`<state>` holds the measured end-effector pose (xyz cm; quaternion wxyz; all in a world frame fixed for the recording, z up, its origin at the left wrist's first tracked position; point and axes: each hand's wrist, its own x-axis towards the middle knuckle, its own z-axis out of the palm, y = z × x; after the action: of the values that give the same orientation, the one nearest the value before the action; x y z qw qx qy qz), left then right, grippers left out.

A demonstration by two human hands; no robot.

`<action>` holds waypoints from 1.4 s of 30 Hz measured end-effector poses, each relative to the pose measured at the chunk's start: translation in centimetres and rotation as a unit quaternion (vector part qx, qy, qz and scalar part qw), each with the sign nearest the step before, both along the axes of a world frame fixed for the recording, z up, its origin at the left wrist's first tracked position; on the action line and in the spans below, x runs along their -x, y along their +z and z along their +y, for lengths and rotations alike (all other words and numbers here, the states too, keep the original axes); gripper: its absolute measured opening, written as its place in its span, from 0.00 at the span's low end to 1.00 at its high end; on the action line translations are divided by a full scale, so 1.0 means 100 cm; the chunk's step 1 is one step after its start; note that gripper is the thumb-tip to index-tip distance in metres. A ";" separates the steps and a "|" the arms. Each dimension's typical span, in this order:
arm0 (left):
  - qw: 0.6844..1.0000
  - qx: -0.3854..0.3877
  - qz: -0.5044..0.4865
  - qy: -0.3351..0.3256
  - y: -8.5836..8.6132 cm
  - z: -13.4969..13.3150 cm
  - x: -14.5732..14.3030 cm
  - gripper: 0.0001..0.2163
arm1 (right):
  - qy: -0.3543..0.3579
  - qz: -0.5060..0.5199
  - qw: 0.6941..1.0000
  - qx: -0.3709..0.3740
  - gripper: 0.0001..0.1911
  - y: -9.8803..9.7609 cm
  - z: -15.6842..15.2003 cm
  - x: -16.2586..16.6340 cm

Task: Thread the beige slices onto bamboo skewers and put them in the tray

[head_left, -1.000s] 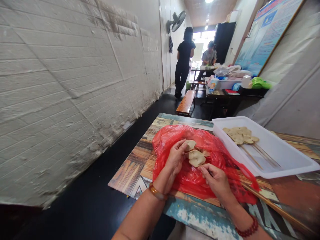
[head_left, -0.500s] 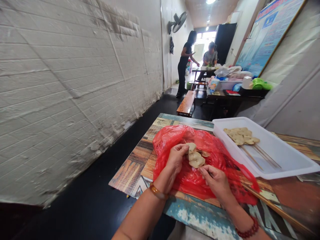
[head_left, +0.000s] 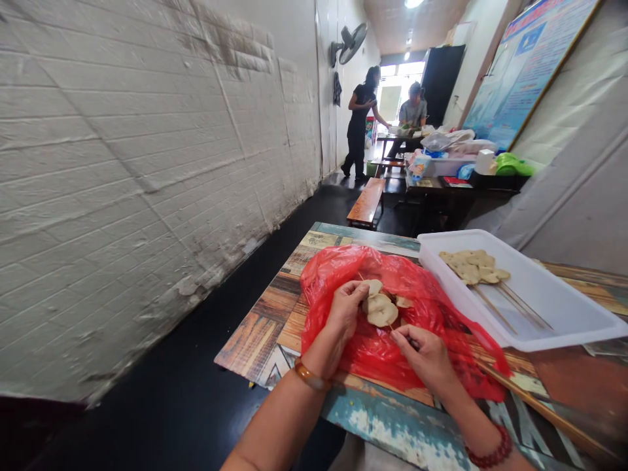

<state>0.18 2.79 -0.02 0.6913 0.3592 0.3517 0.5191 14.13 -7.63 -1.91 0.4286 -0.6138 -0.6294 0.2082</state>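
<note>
Over a crumpled red plastic bag (head_left: 422,281), my left hand (head_left: 345,309) pinches a pale beige food slice at the far end of a small stack. The flat, roundish slices (head_left: 381,310) are threaded on a thin wooden skewer (head_left: 391,326), whose tip pokes out past my left fingers. My right hand (head_left: 422,348) is closed with thumb and forefinger on the skewer's near end. More slices (head_left: 403,302) lie in the bag, partly hidden. To the right, finished-looking skewers of similar slices (head_left: 473,267) rest in a white plastic tray (head_left: 574,324).
Several long wooden sticks (head_left: 544,409) lie at the front right of the patterned table (head_left: 260,327). Beyond it are an orange bench (head_left: 367,200) and a table loaded with bags. Two people are further back, one standing. A white brick-patterned wall (head_left: 147,163) runs along the left.
The slices have slid along the skewer, away from my right hand toward my left, and a bit of bare skewer now shows. In the back, the standing person has shifted stance.
</note>
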 end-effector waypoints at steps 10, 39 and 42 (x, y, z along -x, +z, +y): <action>1.000 -0.009 0.017 0.020 0.005 0.009 0.007 0.18 | -0.094 0.092 0.991 0.003 0.18 0.011 -0.004 -0.033; 0.722 -0.446 0.529 -0.011 -0.015 0.022 0.010 0.10 | -0.087 0.210 0.974 -0.023 0.16 0.019 -0.004 -0.046; 0.770 -0.420 0.480 0.007 -0.014 0.022 0.009 0.08 | -0.087 0.217 0.972 -0.023 0.15 0.020 -0.004 -0.046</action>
<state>-0.75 4.98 -1.44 0.2091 0.8134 0.3871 0.3805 18.70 -8.00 0.09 0.5849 -0.5967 -0.4703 0.2839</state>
